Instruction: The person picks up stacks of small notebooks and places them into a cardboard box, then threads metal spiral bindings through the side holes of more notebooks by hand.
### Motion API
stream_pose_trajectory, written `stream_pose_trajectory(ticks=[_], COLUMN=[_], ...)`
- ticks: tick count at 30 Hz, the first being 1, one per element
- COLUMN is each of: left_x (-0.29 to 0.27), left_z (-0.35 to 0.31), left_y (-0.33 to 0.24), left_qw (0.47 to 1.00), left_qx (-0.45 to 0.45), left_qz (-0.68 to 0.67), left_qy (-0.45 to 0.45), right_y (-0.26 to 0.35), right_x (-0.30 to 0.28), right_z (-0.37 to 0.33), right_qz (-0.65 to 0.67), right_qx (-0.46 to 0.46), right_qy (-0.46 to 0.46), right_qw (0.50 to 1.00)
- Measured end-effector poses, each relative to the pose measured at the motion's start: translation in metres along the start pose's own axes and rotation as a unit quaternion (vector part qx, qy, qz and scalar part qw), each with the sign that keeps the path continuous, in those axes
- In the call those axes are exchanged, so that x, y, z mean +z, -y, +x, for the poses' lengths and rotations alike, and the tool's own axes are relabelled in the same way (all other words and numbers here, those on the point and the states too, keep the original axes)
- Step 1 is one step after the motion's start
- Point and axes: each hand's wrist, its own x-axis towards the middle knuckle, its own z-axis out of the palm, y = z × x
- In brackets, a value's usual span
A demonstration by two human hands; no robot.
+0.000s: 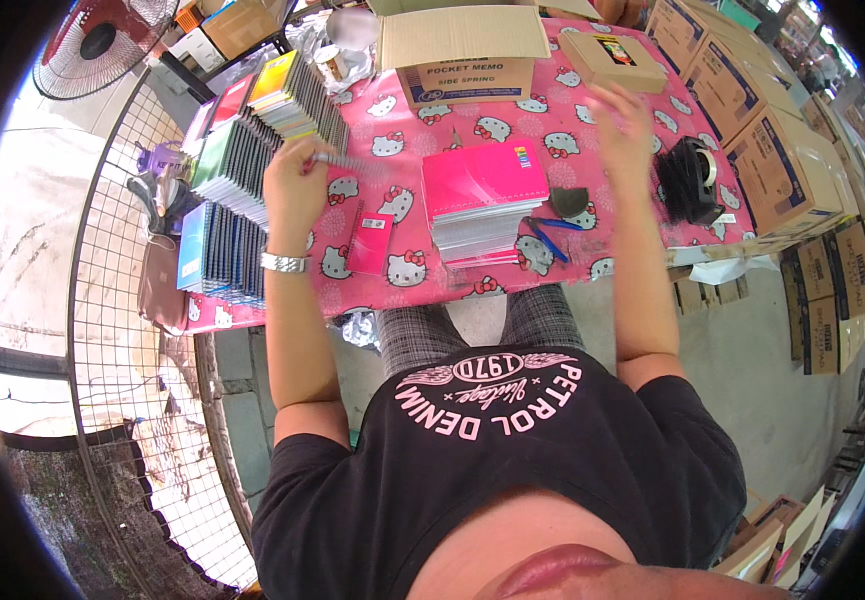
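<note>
Closed fingers on my left hand [298, 172] grip a thin, greyish, motion-blurred strip [338, 162]; its kind is unclear. This hand is beside the stacks of spiral notebooks on the left. Over the right side of the table, my right hand [620, 125] is raised and blurred, its fingers apart, with nothing visible in it. Between my hands stands a tall stack of spiral notebooks [483, 200] with a pink cover on top. A single small pink notebook [371, 243] lies to its left. Blue-handled pliers [553, 237] and a dark, rounded pad [570, 202] lie to its right.
Green [228, 165], blue [221, 255] and yellow [298, 95] notebook stacks line the left edge. An open carton [468, 80] stands at the back, a flat box [613, 62] beside it. A black tape dispenser [691, 180] and stacked cartons [788, 170] are right.
</note>
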Motion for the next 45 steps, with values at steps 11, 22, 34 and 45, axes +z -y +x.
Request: stream_pose_trajectory(ticks=[11, 22, 34, 45], left_x=[0.099, 0.08, 0.072, 0.079], left_z=[-0.022, -0.02, 0.02, 0.015], left_y=[0.044, -0.149, -0.153, -0.146], left_qw=[0.942, 0.917, 0.947, 0.948], left_qx=[-0.101, 0.271, 0.281, 0.299], left_qz=[0.269, 0.131, 0.062, 0.033], left_qy=[0.175, 0.261, 0.139, 0.103], right_y=[-0.23, -0.108, 0.079, 0.08], right_x=[-0.066, -0.04, -0.029, -0.04], right_z=[-0.129, -0.031, -0.005, 0.001], right_qz=[-0.486, -0.044, 0.135, 0.154], right_qx=[0.181, 0.083, -0.059, -0.029], right_qy=[0.319, 0.133, 0.204, 0.32], right_qw=[0.793, 0.987, 0.968, 0.935])
